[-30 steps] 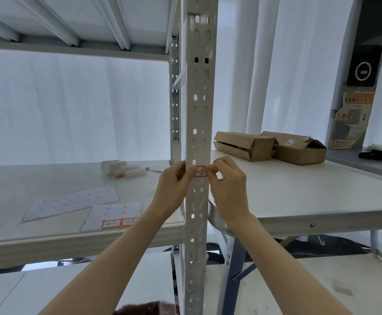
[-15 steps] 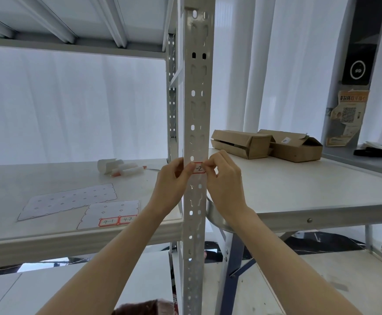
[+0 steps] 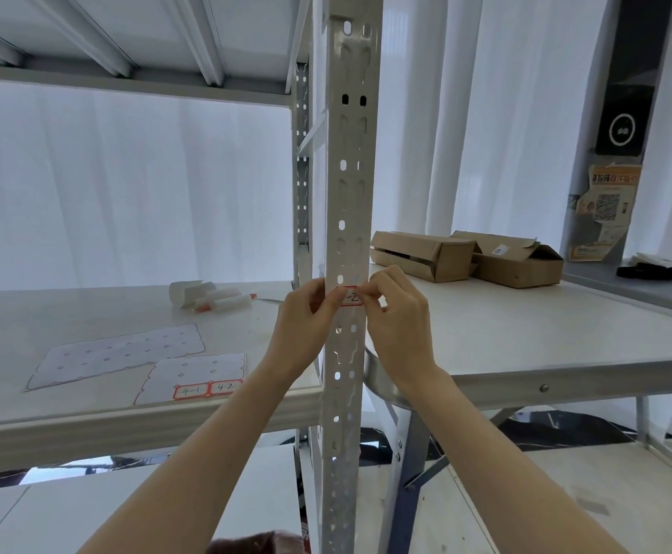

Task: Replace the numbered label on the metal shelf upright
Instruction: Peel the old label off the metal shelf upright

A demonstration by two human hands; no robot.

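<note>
A perforated grey metal shelf upright [image 3: 346, 193] runs top to bottom through the middle of the view. A small red-bordered label [image 3: 352, 296] reading "-2" lies across it at shelf height. My left hand [image 3: 306, 319] pinches the label's left end and covers its first character. My right hand [image 3: 400, 313] pinches the right end with thumb and forefinger. Both hands press against the upright. On the shelf board to the left lies a label sheet [image 3: 194, 377] with two red-bordered labels, "4-1" and "4-2", at its front edge.
A larger backing sheet [image 3: 118, 353] lies beside the label sheet on the shelf board [image 3: 46, 313]. Rolled white paper and a marker [image 3: 210, 295] sit further back. Two open cardboard boxes [image 3: 466, 255] rest on the white table [image 3: 566, 333] to the right. White curtains hang behind.
Both hands stay on the label at the upright. The fingers have shifted slightly along its ends. The camera has moved a little; the label is at the same spot.
</note>
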